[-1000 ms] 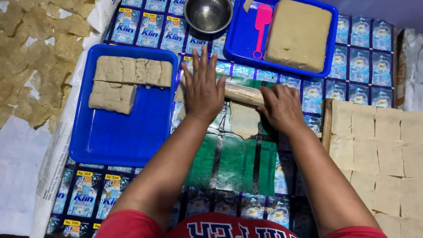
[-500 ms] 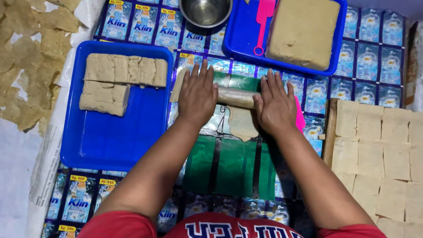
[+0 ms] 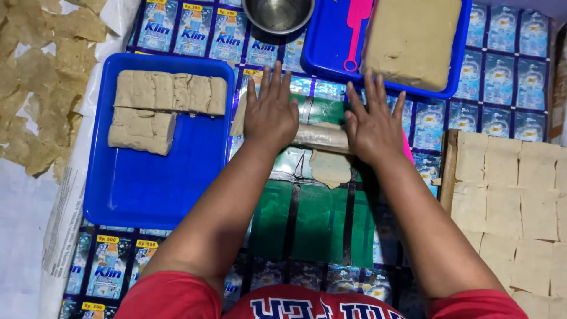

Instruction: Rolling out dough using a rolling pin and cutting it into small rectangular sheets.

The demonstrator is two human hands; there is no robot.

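Both hands lie flat, fingers spread, grip fully open: the left hand [image 3: 271, 115] and right hand [image 3: 373, 127] press on a pale cylindrical rolling pin [image 3: 322, 137]. The pin rests across a thin beige dough sheet [image 3: 331, 168] on the green plastic-covered worktop [image 3: 313, 218], between the two hands.

We see a surface [image 3: 472, 127] covered in blue printed sachet sheeting. Left of it lies white sheeting [image 3: 23, 224], perhaps plastic, under even light; no walls or windows show.

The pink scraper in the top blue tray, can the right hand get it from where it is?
Probably yes. The pink scraper lies uncovered just beyond the right hand, nothing between them; that hand now presses the rolling pin.
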